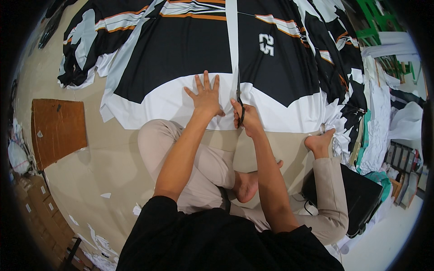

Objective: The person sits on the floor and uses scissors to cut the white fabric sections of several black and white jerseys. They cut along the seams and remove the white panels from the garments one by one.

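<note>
A wide sheet of printed fabric [190, 49], black with orange and white stripes and a white border, lies spread on the floor in front of me. My left hand [207, 98] rests flat on its white edge, fingers spread. My right hand [246, 117] is closed around the black handles of a pair of scissors [239, 94]. The blades point away from me along the white strip [232, 38] between two black panels. How far the blades are apart I cannot tell.
A brown board [58, 131] lies on the floor at left, with cardboard boxes [38, 198] below it. White scraps [97, 239] litter the lower left. A black case [355, 194] stands at right, near heaped fabric [355, 90] and green stools [377, 20].
</note>
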Tool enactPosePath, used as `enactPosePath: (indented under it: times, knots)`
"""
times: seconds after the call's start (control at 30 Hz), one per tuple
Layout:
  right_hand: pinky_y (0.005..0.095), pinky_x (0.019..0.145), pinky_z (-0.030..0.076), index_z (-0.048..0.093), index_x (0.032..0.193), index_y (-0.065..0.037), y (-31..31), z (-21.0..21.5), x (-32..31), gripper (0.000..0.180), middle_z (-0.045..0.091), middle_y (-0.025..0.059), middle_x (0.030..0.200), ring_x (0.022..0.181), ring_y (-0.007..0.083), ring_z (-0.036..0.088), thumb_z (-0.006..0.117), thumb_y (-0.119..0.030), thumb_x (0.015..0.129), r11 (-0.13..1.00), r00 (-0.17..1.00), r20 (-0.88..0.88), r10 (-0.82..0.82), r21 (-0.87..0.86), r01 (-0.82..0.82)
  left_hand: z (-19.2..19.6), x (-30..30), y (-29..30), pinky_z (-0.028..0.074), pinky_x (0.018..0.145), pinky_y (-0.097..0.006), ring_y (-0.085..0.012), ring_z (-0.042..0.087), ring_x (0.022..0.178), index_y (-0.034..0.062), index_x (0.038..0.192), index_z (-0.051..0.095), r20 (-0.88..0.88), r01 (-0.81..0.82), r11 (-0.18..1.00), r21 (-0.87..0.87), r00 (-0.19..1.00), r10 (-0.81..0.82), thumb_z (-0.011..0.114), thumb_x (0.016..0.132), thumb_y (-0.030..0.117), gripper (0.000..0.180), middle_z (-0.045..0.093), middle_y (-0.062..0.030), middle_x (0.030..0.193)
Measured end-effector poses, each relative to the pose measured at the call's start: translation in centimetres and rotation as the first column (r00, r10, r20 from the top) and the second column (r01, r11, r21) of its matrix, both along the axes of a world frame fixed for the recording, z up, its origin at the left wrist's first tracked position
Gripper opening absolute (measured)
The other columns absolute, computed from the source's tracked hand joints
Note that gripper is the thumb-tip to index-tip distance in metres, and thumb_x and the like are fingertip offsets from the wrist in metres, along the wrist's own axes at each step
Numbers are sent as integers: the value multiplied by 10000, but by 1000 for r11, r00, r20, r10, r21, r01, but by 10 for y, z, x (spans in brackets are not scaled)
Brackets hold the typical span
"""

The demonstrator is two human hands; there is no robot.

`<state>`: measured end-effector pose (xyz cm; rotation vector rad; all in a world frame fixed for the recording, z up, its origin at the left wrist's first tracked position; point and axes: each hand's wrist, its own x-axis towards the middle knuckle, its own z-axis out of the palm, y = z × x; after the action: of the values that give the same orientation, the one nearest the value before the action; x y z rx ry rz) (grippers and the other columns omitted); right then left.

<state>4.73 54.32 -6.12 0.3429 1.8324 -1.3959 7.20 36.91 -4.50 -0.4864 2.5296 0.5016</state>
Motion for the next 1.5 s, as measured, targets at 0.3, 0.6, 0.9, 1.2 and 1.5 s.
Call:
enactPosePath:
  times: [0.3,0.6,0.9,1.2,1.5]
  knots:
    - [289,443,432,577,738,-63,-8,12,-12,564,565,48,614,480,163,571,773,-585,823,992,998,43,-56,-109,60,-4,0,0,137,1092,-821,-465,-29,1544,209,1636,128,3,0,1000,-12,1000,0,973,520,430,1417,-14,-178,1698]
    - [304,482,487,579,762,-55,-16,3,-28,585,570,52,616,495,174,582,783,-602,803,999,998,-39,50,4,-50,1,-1,0,153,1095,-814,-464,-29,1543,215,1637,99,28,7,1000,-8,1000,-7,971,525,435,1430,-30,-172,1698]
    - [316,487,474,575,735,-70,-40,14,-63,582,540,33,618,500,167,557,786,-608,799,994,998,33,-52,-95,55,0,0,-1,162,1093,-813,-468,-26,1542,212,1636,105,26,8,1000,-19,1000,-7,973,520,438,1432,-26,-175,1698]
    - [316,494,479,571,730,-89,-40,9,-68,566,542,26,615,488,172,547,784,-609,800,998,1000,13,-7,-69,8,-1,0,-1,161,1091,-815,-469,-22,1542,210,1635,109,19,15,1000,-26,1000,-14,972,520,455,1432,-16,-178,1697]
    - [322,519,482,577,713,-98,-57,12,-105,544,550,38,623,524,174,564,799,-588,797,997,999,22,-28,-77,30,3,0,0,137,1100,-812,-471,-18,1542,188,1630,164,-10,-6,1000,9,1000,6,988,519,406,1400,1,-184,1697]
